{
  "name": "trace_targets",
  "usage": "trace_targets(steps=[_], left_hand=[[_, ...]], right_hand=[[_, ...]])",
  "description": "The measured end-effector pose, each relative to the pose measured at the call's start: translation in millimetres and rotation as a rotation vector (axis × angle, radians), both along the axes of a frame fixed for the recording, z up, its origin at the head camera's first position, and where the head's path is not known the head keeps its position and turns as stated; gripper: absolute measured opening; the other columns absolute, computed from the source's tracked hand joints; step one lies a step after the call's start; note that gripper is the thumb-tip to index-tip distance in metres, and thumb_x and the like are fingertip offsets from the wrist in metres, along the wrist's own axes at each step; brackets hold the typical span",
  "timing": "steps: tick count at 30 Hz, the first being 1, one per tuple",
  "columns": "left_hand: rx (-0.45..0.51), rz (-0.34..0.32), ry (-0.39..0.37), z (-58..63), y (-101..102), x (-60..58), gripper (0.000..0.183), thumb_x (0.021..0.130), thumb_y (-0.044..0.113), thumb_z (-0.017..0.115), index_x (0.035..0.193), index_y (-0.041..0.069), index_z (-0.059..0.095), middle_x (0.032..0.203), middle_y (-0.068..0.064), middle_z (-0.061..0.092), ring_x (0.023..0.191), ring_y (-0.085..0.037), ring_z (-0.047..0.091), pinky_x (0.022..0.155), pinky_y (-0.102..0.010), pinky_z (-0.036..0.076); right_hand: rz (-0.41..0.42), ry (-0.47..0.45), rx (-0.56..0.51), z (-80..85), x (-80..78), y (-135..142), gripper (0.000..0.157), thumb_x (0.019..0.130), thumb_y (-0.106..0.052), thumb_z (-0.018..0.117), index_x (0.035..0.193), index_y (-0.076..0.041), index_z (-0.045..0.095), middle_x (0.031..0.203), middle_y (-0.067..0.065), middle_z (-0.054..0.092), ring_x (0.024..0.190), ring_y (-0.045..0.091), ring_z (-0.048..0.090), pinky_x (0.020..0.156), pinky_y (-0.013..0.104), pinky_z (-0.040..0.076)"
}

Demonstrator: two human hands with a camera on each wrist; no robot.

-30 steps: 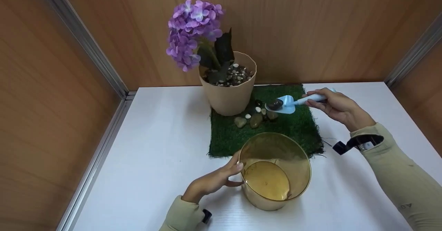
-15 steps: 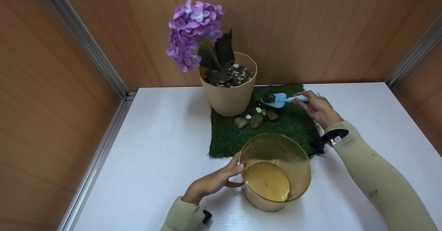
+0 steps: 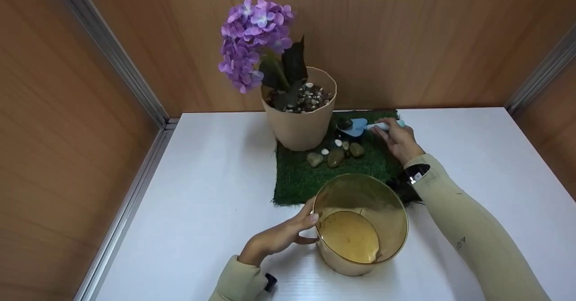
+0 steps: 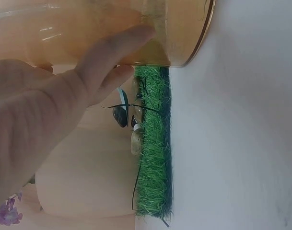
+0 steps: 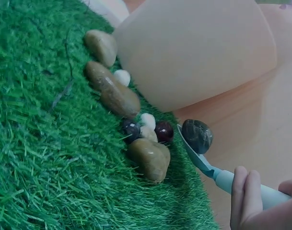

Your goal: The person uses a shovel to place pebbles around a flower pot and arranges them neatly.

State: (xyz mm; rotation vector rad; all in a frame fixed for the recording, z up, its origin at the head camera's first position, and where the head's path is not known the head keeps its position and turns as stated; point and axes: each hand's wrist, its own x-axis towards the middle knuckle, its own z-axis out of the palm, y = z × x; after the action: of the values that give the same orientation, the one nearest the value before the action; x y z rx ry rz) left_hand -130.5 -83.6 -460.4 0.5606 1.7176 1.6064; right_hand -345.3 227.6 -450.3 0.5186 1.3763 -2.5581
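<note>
My right hand [image 3: 396, 138] grips the pale-blue handle of a small trowel [image 3: 355, 127]. A dark stone [image 5: 197, 136] rests on the trowel's blade, just above the artificial grass mat [image 3: 297, 184] and right of the flowerpot [image 3: 299, 128]. My left hand [image 3: 283, 234] holds the left side of a translucent amber tub [image 3: 360, 247], its fingers along the outer wall. That tub stands upright on the white table, its inside showing nothing but a few dark bits. Part of the left hand's grip is hidden by the tub.
Several brown, white and dark stones lie on the mat in front of the pot, including a large brown stone [image 3: 335, 158]. Purple artificial flowers [image 3: 254, 40] lean left from the pot, which holds gravel. A wooden panel [image 3: 405, 40] rises behind the white table [image 3: 202, 170].
My right hand has moved left and slightly away with the trowel and the dark stone, bringing them nearer the flowerpot. The left hand and amber tub stay in place.
</note>
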Motion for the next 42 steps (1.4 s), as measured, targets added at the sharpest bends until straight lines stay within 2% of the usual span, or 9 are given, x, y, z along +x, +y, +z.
trace_targets(steps=[5, 10, 13, 19, 26, 31, 35, 39, 42], left_hand=[[-0.012, -0.002, 0.008, 0.9, -0.1, 0.8, 0.066, 0.095, 0.058, 0.031, 0.147, 0.037, -0.004, 0.153, 0.003, -0.011, 0.14, -0.022, 0.003, 0.095, -0.038, 0.044], [-0.015, 0.0, -0.002, 0.4, -0.2, 0.1, 0.065, 0.095, 0.057, 0.03, 0.147, 0.038, -0.004, 0.153, 0.004, -0.011, 0.14, -0.021, 0.003, 0.095, -0.038, 0.044], [-0.015, -0.003, -0.003, 0.1, -0.1, -0.2, 0.064, 0.096, 0.057, 0.03, 0.147, 0.038, -0.004, 0.153, 0.004, -0.011, 0.14, -0.021, 0.003, 0.096, -0.039, 0.043], [-0.007, 0.0, -0.011, -0.2, 0.4, -1.2, 0.063, 0.096, 0.055, 0.03, 0.147, 0.039, -0.003, 0.153, 0.005, -0.01, 0.139, -0.019, 0.003, 0.096, -0.039, 0.043], [-0.004, -0.002, 0.005, 0.7, 0.6, 0.3, 0.063, 0.097, 0.054, 0.029, 0.147, 0.037, -0.004, 0.153, 0.004, -0.01, 0.14, -0.021, 0.003, 0.096, -0.039, 0.043], [-0.005, 0.0, 0.008, 1.2, 0.8, 0.4, 0.062, 0.097, 0.053, 0.029, 0.147, 0.038, -0.004, 0.153, 0.003, -0.01, 0.14, -0.021, 0.004, 0.096, -0.039, 0.043], [-0.008, 0.001, 0.01, 1.6, 1.5, 0.0, 0.063, 0.097, 0.055, 0.029, 0.147, 0.038, -0.004, 0.153, 0.003, -0.009, 0.139, -0.022, 0.005, 0.095, -0.04, 0.043], [-0.007, -0.001, 0.007, 1.7, 1.4, -0.1, 0.062, 0.097, 0.054, 0.029, 0.147, 0.038, -0.004, 0.153, 0.003, -0.01, 0.14, -0.021, 0.003, 0.095, -0.04, 0.044], [-0.01, 0.001, -0.001, 1.0, 0.7, 0.0, 0.062, 0.097, 0.054, 0.028, 0.147, 0.037, -0.005, 0.153, 0.004, -0.011, 0.14, -0.02, 0.003, 0.095, -0.039, 0.044]], right_hand=[[0.028, 0.005, 0.068, -1.1, -2.9, -4.5, 0.047, 0.097, -0.012, 0.047, 0.139, 0.0, 0.03, 0.14, 0.015, 0.026, 0.122, 0.028, 0.047, 0.095, 0.026, 0.042], [0.067, 0.04, 0.174, -2.8, -2.5, -8.1, 0.042, 0.098, -0.017, 0.047, 0.134, 0.002, 0.039, 0.14, 0.017, 0.034, 0.12, 0.026, 0.049, 0.096, 0.026, 0.042], [0.073, 0.111, 0.265, -4.8, -3.5, -11.0, 0.039, 0.098, -0.018, 0.047, 0.129, 0.005, 0.045, 0.136, 0.018, 0.04, 0.119, 0.027, 0.049, 0.097, 0.029, 0.042], [0.024, 0.295, 0.49, -6.6, -6.4, -16.1, 0.037, 0.095, -0.019, 0.055, 0.12, 0.008, 0.055, 0.126, 0.02, 0.048, 0.114, 0.033, 0.052, 0.096, 0.038, 0.044], [0.018, 0.42, 0.772, -9.0, -2.7, -11.1, 0.034, 0.093, -0.027, 0.057, 0.114, -0.002, 0.063, 0.116, 0.018, 0.057, 0.102, 0.028, 0.059, 0.084, 0.03, 0.05], [0.028, 0.474, 0.791, -2.5, 6.0, -5.5, 0.034, 0.092, -0.025, 0.058, 0.115, 0.0, 0.063, 0.116, 0.02, 0.058, 0.098, 0.023, 0.062, 0.086, 0.034, 0.05], [0.051, 0.526, 0.792, 11.0, 20.3, -0.9, 0.034, 0.093, -0.02, 0.058, 0.117, 0.004, 0.062, 0.113, 0.023, 0.059, 0.095, 0.022, 0.064, 0.083, 0.03, 0.052], [0.075, 0.619, 0.897, 24.3, 38.7, 4.7, 0.031, 0.093, -0.015, 0.057, 0.117, 0.004, 0.062, 0.112, 0.026, 0.06, 0.09, 0.018, 0.066, 0.077, 0.023, 0.053], [0.083, 0.698, 0.96, 26.9, 48.2, 13.7, 0.029, 0.093, -0.012, 0.058, 0.117, 0.003, 0.062, 0.115, 0.024, 0.059, 0.089, 0.016, 0.066, 0.076, 0.022, 0.053]])
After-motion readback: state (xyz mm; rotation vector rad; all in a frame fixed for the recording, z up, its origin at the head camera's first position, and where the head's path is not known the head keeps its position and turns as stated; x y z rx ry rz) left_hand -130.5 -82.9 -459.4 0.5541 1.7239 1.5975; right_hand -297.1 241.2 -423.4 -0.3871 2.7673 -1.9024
